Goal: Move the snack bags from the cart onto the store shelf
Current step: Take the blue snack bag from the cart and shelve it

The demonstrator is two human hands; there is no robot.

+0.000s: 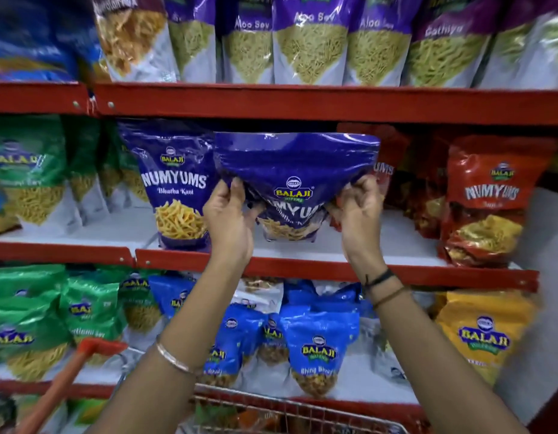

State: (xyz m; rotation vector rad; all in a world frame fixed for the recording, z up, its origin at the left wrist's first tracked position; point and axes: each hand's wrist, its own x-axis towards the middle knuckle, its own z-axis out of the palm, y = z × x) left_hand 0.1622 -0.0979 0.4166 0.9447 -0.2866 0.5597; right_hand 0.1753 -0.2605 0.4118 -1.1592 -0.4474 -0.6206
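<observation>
Fingers (237,186) of left hand (229,220) and right hand (359,211) pinch 1 purple snack bag (296,170) closed-gripped; matching bag (174,183) at 9 o'clock on middle shelf (334,267).

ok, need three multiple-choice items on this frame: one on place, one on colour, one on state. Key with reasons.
1. Which shelf is the held bag in front of?
A. top shelf
B. middle shelf
C. bottom shelf

2. What colour is the held bag?
A. purple
B. green
C. yellow

3. How is the bag held?
A. left hand only
B. right hand only
C. both hands, one at each side

Key:
1 B: it hangs over the middle shelf, beside the standing purple Numyums bag.
2 A: its purple pack matches that neighbour, unlike the red bags to the right.
3 C: the left hand and right hand each have a grip on one side, the bag's top tipped toward the camera.
</observation>
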